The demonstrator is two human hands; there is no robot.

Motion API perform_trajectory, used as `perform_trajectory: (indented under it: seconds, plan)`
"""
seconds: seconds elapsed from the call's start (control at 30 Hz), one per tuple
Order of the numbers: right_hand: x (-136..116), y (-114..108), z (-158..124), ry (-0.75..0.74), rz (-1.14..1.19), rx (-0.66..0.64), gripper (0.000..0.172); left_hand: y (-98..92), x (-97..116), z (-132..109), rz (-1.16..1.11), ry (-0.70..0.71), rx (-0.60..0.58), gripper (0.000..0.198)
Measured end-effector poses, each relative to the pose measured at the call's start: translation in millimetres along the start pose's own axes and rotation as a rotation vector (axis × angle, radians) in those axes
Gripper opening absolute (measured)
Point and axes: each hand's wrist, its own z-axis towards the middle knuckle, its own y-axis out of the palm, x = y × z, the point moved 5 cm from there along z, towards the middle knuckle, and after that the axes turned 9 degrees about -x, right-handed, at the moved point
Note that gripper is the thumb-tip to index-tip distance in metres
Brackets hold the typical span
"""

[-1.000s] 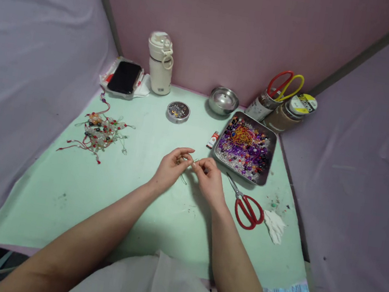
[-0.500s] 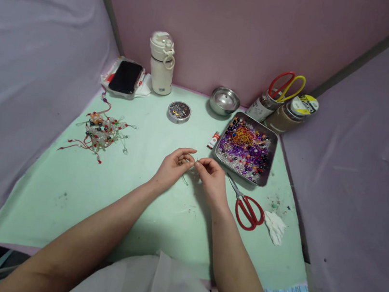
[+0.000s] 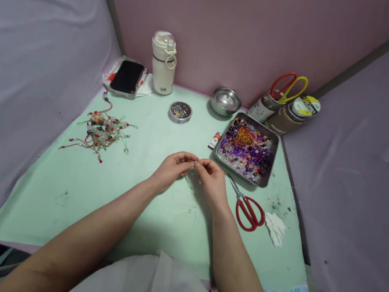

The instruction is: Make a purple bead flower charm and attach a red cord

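Observation:
My left hand (image 3: 172, 169) and my right hand (image 3: 213, 180) meet over the middle of the pale green table (image 3: 127, 204). Both are pinched, fingertips nearly touching, on a thin pale cord (image 3: 188, 180) whose loose end hangs down between them. A metal tray of purple, red and clear beads (image 3: 247, 149) lies just right of my right hand. Red-handled scissors (image 3: 248, 208) lie beside my right wrist.
A heap of finished beaded strings (image 3: 103, 132) lies at the left. Along the back stand a phone (image 3: 127, 76), a white flask (image 3: 165, 62), a round tin (image 3: 180, 112), a steel bowl (image 3: 225, 101) and jars holding scissors (image 3: 284, 106). A crumpled tissue (image 3: 275, 227) lies at the right.
The left hand's fingers have curled in closer to the right hand's fingertips. Both hands stay at the same spot on the table.

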Motion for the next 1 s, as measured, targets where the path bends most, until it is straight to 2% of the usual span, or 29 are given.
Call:
perform_trajectory:
  seconds: [0.43,0.7,1.0]
  plan:
    - [1,5,-1,0.005,0.003,-0.028,0.022,2.8,3,-3,-0.016,0.052,0.045,0.023]
    - [13,8,2,0.061,0.231,-0.030,0.025,2.5,1,-2,-0.088,0.137,0.074,0.026]
    - [11,9,1,0.096,0.296,0.024,0.019,0.3,2,-2,-0.098,0.132,0.123,0.027]
